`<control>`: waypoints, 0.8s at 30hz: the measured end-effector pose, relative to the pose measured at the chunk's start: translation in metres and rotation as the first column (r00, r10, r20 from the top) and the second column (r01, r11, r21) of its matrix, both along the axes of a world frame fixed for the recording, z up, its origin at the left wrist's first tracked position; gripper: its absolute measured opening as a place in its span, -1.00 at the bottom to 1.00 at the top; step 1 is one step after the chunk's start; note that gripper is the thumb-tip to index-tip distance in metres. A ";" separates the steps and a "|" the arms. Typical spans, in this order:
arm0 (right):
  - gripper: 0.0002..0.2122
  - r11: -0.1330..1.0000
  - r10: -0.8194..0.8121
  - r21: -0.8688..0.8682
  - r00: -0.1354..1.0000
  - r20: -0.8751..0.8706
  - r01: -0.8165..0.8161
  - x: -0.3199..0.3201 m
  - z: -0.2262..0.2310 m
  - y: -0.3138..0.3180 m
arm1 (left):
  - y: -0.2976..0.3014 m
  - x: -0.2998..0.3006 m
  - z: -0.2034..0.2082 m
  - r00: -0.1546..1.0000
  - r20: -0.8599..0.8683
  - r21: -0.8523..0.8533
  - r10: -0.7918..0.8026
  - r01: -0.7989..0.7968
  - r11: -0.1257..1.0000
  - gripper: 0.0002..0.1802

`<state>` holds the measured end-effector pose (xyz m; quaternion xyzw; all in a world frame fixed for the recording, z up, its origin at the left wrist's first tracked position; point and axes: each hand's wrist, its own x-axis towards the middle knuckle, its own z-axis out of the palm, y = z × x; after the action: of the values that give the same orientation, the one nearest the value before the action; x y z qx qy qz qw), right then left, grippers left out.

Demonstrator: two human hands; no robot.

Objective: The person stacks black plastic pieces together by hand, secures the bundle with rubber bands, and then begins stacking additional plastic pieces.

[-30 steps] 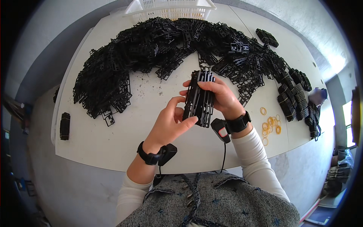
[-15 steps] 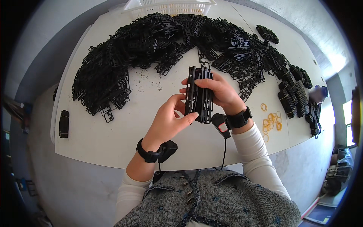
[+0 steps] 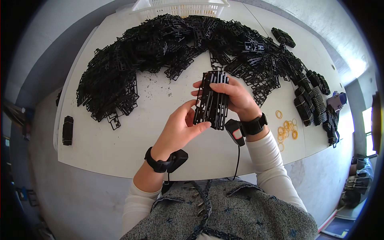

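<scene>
Both hands grip one stack of black plastic frames (image 3: 213,105), held tilted above the white table. My left hand (image 3: 182,124) closes on its lower left side, with the thumb across the bottom front. At the upper right, my right hand (image 3: 236,96) wraps the stack, its thumb lying over the front and fingertips showing past the left edge. Thin slatted edges of the pieces face up. Beyond the hands, a large heap of loose black frames (image 3: 148,52) arcs across the table. Each wrist wears a black strap with a small device.
Yellow rubber bands (image 3: 286,130) lie right of my right wrist. Banded black bundles (image 3: 306,105) are stacked at the right, near a purple-grey container (image 3: 338,100). Single bundles lie at the far left (image 3: 68,131) and far right (image 3: 283,37). A white basket (image 3: 180,9) stands behind the heap.
The stack has turned slightly in my hands, and its pieces sit closer together. My right thumb has shifted a little to the right; both arms stay almost in place.
</scene>
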<state>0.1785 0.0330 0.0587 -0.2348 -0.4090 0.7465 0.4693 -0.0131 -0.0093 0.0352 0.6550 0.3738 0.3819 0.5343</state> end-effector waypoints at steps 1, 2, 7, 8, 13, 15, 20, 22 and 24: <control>-0.74 1.000 -0.011 -0.009 1.000 -0.014 0.011 0.000 0.001 -0.001 | 0.000 0.001 0.000 1.000 -0.011 0.007 -0.018 0.018 1.000 -0.38; -0.74 1.000 -0.011 -0.010 1.000 -0.014 0.011 0.000 0.001 0.000 | 0.000 0.001 0.000 1.000 -0.011 0.007 -0.019 0.019 1.000 -0.38; -0.71 1.000 -0.017 0.007 1.000 0.014 0.017 -0.003 0.000 -0.001 | 0.001 0.002 -0.005 0.995 -0.095 0.115 0.020 -0.009 0.993 -0.32; -0.70 0.999 -0.034 0.016 0.999 0.026 0.034 -0.004 0.000 -0.002 | 0.001 0.003 -0.005 0.995 -0.098 0.131 0.024 -0.011 0.991 -0.32; -0.59 0.995 -0.085 0.052 0.989 0.117 0.080 -0.006 -0.004 -0.002 | 0.001 0.004 -0.009 0.999 -0.051 0.120 -0.010 0.016 0.993 -0.37; -0.58 0.996 -0.066 0.064 0.995 0.079 0.061 -0.006 -0.003 -0.004 | 0.002 0.004 -0.012 1.000 0.018 0.059 -0.010 0.009 0.998 -0.38; -0.55 0.993 -0.010 0.121 0.999 -0.048 0.016 -0.013 -0.003 -0.009 | 0.009 0.004 -0.014 0.894 0.425 -0.345 -0.141 0.304 0.888 -0.34; -0.54 0.991 -0.001 0.137 0.997 -0.074 0.011 -0.017 -0.005 -0.011 | 0.007 0.005 -0.015 0.812 0.560 -0.437 -0.163 0.457 0.775 -0.31; -0.53 0.991 0.029 0.130 0.995 -0.096 -0.016 -0.020 -0.007 -0.013 | 0.004 0.008 -0.018 0.787 0.587 -0.374 -0.189 0.472 0.798 -0.26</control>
<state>0.1581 0.0204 0.0517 -0.1625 -0.4358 0.7342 0.4946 -0.0049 -0.0049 0.0172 0.4206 0.1751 0.3301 0.8267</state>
